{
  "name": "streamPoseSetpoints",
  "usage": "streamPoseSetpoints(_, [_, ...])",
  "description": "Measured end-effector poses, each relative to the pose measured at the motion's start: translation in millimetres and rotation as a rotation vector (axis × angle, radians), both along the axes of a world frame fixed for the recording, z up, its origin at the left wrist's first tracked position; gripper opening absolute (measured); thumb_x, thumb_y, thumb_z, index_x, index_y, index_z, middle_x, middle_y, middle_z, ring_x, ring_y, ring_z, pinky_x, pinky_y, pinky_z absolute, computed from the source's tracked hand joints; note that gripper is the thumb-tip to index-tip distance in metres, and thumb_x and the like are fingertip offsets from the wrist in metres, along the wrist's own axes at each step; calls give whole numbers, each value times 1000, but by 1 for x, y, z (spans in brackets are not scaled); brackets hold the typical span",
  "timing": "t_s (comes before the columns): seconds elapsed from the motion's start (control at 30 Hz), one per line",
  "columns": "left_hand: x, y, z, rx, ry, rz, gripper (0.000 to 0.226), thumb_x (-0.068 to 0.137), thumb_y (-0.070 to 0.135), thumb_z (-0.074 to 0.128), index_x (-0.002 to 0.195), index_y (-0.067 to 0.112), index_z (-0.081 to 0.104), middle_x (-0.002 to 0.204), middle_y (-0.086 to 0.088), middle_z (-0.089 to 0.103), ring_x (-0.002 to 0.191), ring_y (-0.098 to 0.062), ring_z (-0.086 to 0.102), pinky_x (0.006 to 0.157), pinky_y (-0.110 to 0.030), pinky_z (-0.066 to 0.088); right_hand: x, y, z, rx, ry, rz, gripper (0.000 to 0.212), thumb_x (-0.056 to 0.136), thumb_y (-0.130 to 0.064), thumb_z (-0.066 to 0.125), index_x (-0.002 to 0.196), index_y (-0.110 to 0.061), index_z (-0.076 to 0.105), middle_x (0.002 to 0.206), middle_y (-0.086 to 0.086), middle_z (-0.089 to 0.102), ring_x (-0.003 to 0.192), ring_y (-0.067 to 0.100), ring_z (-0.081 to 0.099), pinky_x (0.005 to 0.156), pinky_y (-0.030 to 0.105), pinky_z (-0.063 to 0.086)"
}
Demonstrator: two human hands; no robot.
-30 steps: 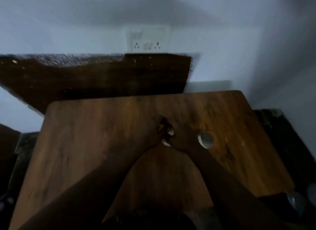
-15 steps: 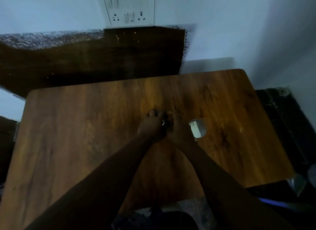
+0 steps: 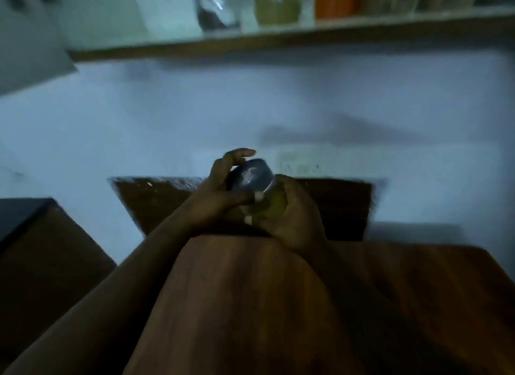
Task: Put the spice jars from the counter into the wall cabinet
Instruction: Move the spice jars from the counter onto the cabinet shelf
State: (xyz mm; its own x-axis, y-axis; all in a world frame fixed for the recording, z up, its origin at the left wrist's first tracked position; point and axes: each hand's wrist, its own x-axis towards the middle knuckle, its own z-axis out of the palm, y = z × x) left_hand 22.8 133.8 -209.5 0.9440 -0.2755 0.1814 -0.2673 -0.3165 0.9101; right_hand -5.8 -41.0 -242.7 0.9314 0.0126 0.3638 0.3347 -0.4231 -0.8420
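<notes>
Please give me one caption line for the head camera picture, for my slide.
Both hands, left hand and right hand, hold a spice jar above the wooden table, below a shelf of jars.

Dim, bluish cast; motion blur esp. top, edges prob. warped.

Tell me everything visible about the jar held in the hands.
The jar is small, with a dark, glossy, rounded lid tilted toward the camera and a see-through body showing yellowish-green contents. Only a sliver of the body shows between the fingers. It is held up above the wooden table, off any surface. The left hand wraps its left side, fingers arched over the lid; the right hand grips the body from the right. Motion blur hides any label.
</notes>
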Motion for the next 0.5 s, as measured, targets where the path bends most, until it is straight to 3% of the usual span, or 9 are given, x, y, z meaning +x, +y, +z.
streamPoseSetpoints(0.03, [-1,7,17,-77,-64,105,82,75,27,90,141,33,43,136,2,53,112,-2,63,87,-27,56,8,17,16,-8,-33,-78,77,58,-62,84,123,-35,52,118,-19,64,103,2,65,82,29,59])
streamPoseSetpoints(0.1, [-3,18,58,-262,-188,323,83,69,41,91,135,34,42,128,6,58,99,1,67,75,-20,57,24,51,58,21,-149,-224,85,59,-72,75,131,-35,47,126,-12,62,104,10,65,80,35,59])
streamPoseSetpoints(0.23, [7,40,135,-352,-444,419,79,64,46,92,128,36,47,123,16,64,103,3,65,78,-17,56,52,111,153,7,-460,-247,77,68,-57,59,136,-25,42,130,-2,56,105,24,64,77,35,53])
streamPoseSetpoints(0.3, [23,56,180,-376,-563,473,78,62,49,91,127,35,49,119,18,65,100,7,64,75,-14,55,70,127,197,-34,-511,-198,75,73,-47,64,140,-25,39,133,1,56,108,24,63,80,36,55])
streamPoseSetpoints(0.4, [61,84,238,-384,-553,510,72,68,44,88,128,32,48,113,17,65,98,1,66,80,-25,58,101,145,253,-99,-502,-95,75,73,-44,74,139,-27,43,129,-2,60,111,19,62,86,39,57])
streamPoseSetpoints(0.5, [106,104,259,-359,-379,409,68,78,35,85,134,18,50,119,2,67,103,-15,68,91,-42,59,132,154,272,-193,-435,-145,71,77,-53,71,137,-24,47,126,-1,63,110,21,63,88,42,56])
